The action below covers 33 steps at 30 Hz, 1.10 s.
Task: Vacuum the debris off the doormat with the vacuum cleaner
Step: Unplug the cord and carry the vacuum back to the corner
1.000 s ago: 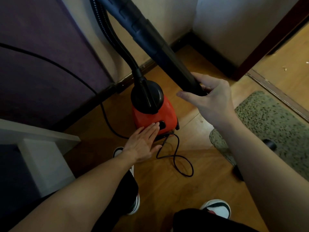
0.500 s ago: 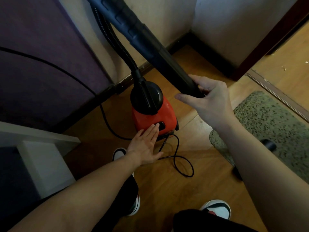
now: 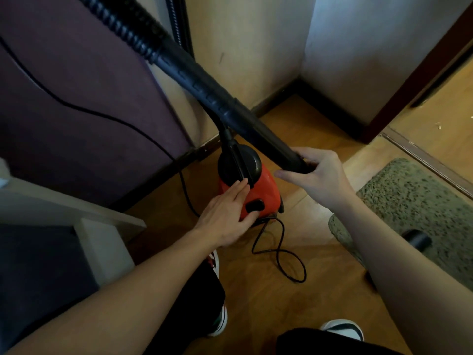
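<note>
A small red vacuum cleaner (image 3: pixel 266 193) with a black top stands on the wooden floor near the wall. My left hand (image 3: pixel 227 216) lies flat against its red body, fingers apart, the thumb by the black switch (image 3: pixel 254 205). My right hand (image 3: pixel 320 172) grips the end of the black vacuum tube (image 3: pixel 256 126), which slants up to the left into a ribbed hose (image 3: pixel 122 24). The speckled green doormat (image 3: pixel 419 208) lies at the right, partly hidden by my right forearm. A black nozzle piece (image 3: pixel 416 239) rests on the mat.
The black power cord (image 3: pixel 279 254) loops on the floor in front of the vacuum and runs up along a purple panel (image 3: pixel 76 98). A white shelf edge (image 3: pixel 102 226) is at the left. My two shoes (image 3: pixel 343 329) are below. A doorway threshold (image 3: pixel 422 155) borders the mat.
My left hand has slid up the vacuum's red body toward its black top. The tube in my right hand has swung a little lower, showing more ribbed hose.
</note>
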Motion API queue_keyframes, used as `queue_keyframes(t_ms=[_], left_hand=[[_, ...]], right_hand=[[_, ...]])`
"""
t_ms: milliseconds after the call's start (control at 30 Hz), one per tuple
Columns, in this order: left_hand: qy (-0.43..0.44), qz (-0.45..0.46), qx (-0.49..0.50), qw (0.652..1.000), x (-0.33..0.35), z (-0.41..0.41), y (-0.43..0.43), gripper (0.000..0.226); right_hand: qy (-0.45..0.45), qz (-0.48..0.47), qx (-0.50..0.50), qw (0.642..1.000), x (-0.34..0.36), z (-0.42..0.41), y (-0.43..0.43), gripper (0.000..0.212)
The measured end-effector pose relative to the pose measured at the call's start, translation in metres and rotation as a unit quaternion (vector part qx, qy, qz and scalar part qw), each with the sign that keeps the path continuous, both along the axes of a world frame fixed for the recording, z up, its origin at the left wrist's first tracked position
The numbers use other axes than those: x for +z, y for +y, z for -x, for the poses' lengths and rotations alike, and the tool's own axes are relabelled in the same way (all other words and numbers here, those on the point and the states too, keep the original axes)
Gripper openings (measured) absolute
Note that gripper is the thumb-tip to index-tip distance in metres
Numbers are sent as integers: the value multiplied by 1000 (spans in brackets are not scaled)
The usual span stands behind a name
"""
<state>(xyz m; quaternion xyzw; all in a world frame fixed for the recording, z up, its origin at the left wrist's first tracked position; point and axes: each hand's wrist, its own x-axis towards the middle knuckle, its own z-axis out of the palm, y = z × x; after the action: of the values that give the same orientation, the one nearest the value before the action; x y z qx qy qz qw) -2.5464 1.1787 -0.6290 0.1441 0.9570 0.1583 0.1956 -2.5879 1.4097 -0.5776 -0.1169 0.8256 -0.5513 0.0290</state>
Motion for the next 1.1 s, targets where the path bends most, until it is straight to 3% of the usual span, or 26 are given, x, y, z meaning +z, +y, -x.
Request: queue_keyframes(t_ms=[167,300,567,733,867,1100], left_hand=[[28,-94,42,994,55,-7,-7,70],[71,-155,67,983,94,-21,-17,66],[156,-261,181,935,149,-57,-59,66],[212,-272,189,919,194,-72,-99,57],[280,-275,212,895,232,-70,-146,56],[367,-283,265,845,262,-47,-185,45]], right_hand=[[-2,-53,10,999,-3,-2,-2,20],[10,-60,32,998,7,-5,-4,24],[70,58,32,995,67,-17,-40,42],[74,96,5,993,84,-35,-82,41],[49,148,-27,987,96,-40,-114,21],[-2,222,-57,973,131,-35,-158,12]])
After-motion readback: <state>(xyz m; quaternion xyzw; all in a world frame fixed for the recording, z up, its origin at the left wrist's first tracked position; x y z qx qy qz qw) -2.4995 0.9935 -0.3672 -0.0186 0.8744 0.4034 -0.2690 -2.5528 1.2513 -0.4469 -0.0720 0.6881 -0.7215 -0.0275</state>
